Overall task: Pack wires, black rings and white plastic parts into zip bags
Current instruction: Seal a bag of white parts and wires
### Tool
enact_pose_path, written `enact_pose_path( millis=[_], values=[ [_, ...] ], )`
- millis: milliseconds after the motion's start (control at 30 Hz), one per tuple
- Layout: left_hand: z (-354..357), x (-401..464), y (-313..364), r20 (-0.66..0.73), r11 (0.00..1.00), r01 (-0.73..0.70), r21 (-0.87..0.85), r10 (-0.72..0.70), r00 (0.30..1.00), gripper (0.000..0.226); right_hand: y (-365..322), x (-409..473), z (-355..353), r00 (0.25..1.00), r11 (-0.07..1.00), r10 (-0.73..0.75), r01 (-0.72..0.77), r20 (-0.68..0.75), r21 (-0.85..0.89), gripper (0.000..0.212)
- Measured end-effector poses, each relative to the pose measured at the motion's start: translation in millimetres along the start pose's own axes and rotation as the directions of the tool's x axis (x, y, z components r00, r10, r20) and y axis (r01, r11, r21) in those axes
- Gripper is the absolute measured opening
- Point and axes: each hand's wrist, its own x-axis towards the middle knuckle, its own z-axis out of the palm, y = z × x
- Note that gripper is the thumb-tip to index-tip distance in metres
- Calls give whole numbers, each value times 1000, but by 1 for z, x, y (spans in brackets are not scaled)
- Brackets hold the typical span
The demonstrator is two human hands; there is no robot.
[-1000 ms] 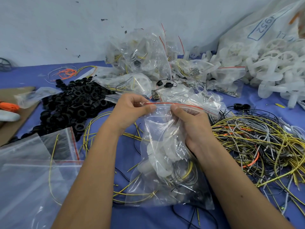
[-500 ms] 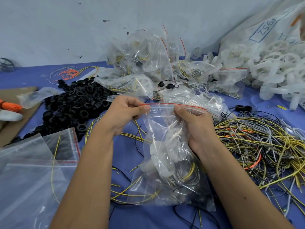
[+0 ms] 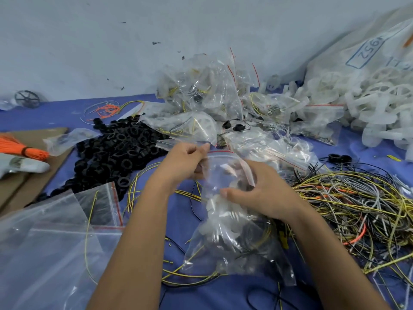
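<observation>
Clear plastic, the filled bag [image 3: 232, 238] lies just right of the rings [image 3: 116, 153], where we pinch its red zip with our left hand [image 3: 185, 162] and grasp its neck with our right hand [image 3: 261, 193], likely to seal it.

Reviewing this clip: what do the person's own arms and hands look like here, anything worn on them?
Both forearms are bare as far as the frame shows: no sleeves in view. The left hand and right hand wear no gloves, and no rings, watch or wristband show. Nails look short and unpainted.
</observation>
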Motion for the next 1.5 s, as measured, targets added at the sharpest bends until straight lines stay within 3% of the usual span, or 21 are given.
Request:
enact_pose_path(
  millis=[100,167,233,300,367,433,467,533,600,633,700,733,833,867,967,1067,1167,1267,1367,1500],
  values=[
    [-5,-13,17,273,965,182,190,-230,934,69,3,3,-4,977,973,125,-87,-173,213,25],
    [-9,-19,28,401,938,171,301,-287,870,82,3,10,-6,938,943,205,-112,-280,314,39],
    [-14,-18,40,412,924,98,370,-258,874,80,-3,22,-6,893,927,243,-99,-379,362,37],
    [-22,-8,55,348,898,46,438,-217,912,81,-12,44,-7,849,899,285,-75,-445,432,28],
    [-25,13,72,193,885,23,465,-126,973,72,-24,79,-14,808,901,290,-50,-513,431,23],
    [-25,42,95,-37,874,-75,480,105,994,53,-37,122,-27,749,910,291,-24,-596,414,27],
    [-24,58,108,-148,852,-143,503,248,957,44,-45,146,-35,706,915,293,-11,-645,403,31],
    [-27,85,133,-336,784,-231,577,485,808,30,-59,193,-53,657,928,285,-7,-698,373,42],
    [-31,102,151,-443,751,-243,615,583,681,23,-68,224,-67,701,895,378,-111,-604,432,67],
    [-34,107,156,-470,757,-248,604,590,657,20,-66,232,-72,736,863,438,-182,-517,472,72],
    [-37,111,152,-481,783,-261,564,569,667,13,-55,234,-72,785,857,491,-355,-379,375,59],
    [-38,110,146,-475,794,-255,551,550,687,13,-49,228,-70,793,876,480,-406,-376,260,55],
    [-47,95,114,-456,857,-196,477,432,778,16,-43,193,-35,742,940,341,-274,-577,203,45],
    [-50,86,104,-457,880,-180,440,392,799,21,-47,176,-16,782,958,285,-209,-554,197,34],
    [-61,57,73,-448,929,-182,322,319,835,36,-64,115,48,979,984,140,-121,-150,131,6],
    [-79,25,43,-437,950,-162,266,269,858,16,-80,62,100,987,998,-22,32,158,-63,14],
    [-111,-5,12,-531,961,-178,211,266,805,26,-87,41,137,974,952,-104,156,200,-264,17],
    [-140,-36,-9,-690,968,-120,219,241,683,21,-95,42,160,991,941,-68,103,118,-323,26],
    [-155,-53,-22,-801,972,-5,234,195,566,20,-103,40,185,978,924,48,33,202,-380,48],
    [-147,-55,-26,-797,979,5,204,163,581,22,-99,35,196,971,886,88,26,224,-462,48]
  ],
)
